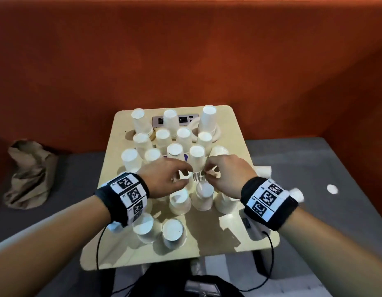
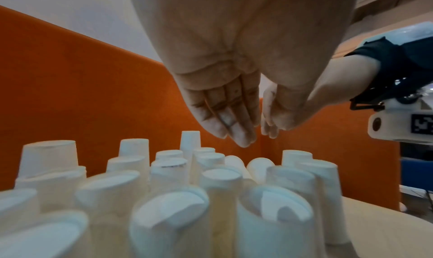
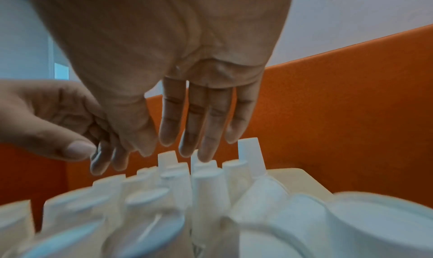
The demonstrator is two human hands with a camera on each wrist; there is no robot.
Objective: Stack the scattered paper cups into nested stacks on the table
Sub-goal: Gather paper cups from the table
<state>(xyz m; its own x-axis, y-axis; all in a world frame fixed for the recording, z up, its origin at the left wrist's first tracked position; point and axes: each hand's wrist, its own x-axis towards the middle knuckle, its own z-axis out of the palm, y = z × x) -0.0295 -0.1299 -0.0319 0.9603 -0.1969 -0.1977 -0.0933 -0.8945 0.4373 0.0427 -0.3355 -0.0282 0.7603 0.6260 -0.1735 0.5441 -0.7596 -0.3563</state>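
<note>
Near edge of table (image 1: 218,243): inverted paper cups (image 1: 172,232), crowded through to far edge; left hand (image 1: 164,179) and right hand (image 1: 226,176) mid-table, fingers loosely spread, gripping nothing; likely light, crushable; take by sidewall, gently.

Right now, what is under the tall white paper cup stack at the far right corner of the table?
The tall white paper cup stack stands over a round cutout in the beige wooden table; what lies below is hidden.

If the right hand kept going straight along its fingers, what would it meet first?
Probably the upside-down white paper cup standing mid-table. The right hand hovers open above the cups, fingers aimed down and forward toward its base. Depth is unclear, so a neighbouring cup is possible.
</note>
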